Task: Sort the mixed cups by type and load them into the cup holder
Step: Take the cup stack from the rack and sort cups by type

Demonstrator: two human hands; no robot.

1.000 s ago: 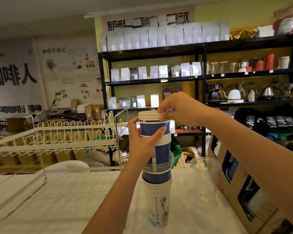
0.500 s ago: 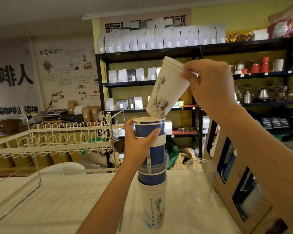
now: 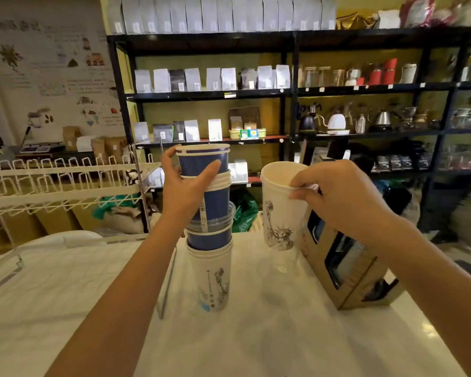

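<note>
A person stands at a white surface (image 3: 283,336), both bare arms out over it. The left hand (image 3: 186,191) is wrapped around the upper part of a mixed stack of cups (image 3: 208,229), fingers closed on the blue sleeves near the top; the stack stands upright near the middle of the surface, toward its far edge. From the top down it reads blue paper cups, a clear plastic cup, more blue, then white printed cups at the base. The right hand (image 3: 335,197) pinches the rim of a single white printed cup (image 3: 282,210), thumb and fingers clamped on the near lip, the cup upright and just beside the stack, apart from it. It appears to hang over or inside a clear plastic cup (image 3: 279,263) standing on the surface; I cannot tell whether they touch. A brown cardboard cup holder (image 3: 351,270) with dark window openings lies along the right edge of the surface, just right of the held cup. A white wire rack (image 3: 65,183) sits at the far left. Step in hand, by my reading: sorting, with one white cup separated from the stack. Next move likely calls for setting that cup down among its own kind, or into a holder slot, while the left hand steadies the tall stack against tipping.
</note>
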